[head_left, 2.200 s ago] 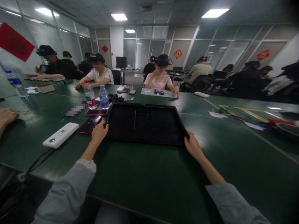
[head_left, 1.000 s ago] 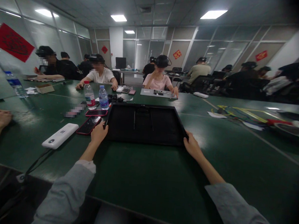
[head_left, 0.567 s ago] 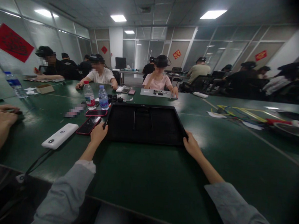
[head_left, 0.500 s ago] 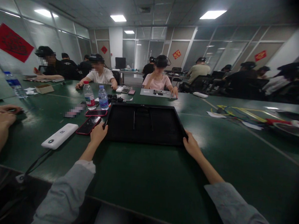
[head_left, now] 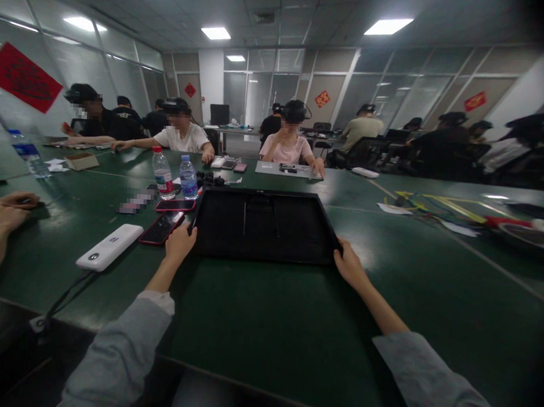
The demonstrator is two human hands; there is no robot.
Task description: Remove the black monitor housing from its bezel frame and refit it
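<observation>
A shallow black rectangular tray (head_left: 293, 229) with a raised rim lies on the green table in front of me. Two thin light rods or slits run along its inside; what they are I cannot tell. My left hand (head_left: 180, 241) is closed around the left rim near the front corner. On the opposite side, my right hand (head_left: 349, 262) grips the right rim, thumb on top. Just left of my left hand is a red-edged phone (head_left: 162, 227), with a second phone (head_left: 175, 205) behind it.
A white power bank (head_left: 110, 247) with a cable lies at the left. Two bottles, one red-capped (head_left: 164, 175) and one blue-capped (head_left: 188, 180), stand behind the phones. Another person's hands (head_left: 8, 209) rest at the far left. Yellow strips and cables (head_left: 437, 207) lie at the right.
My hands and the tray have stayed in place. Across the table, the person in white has stretched an arm out to the left. The neighbour's forearm at the far left has shifted slightly.
</observation>
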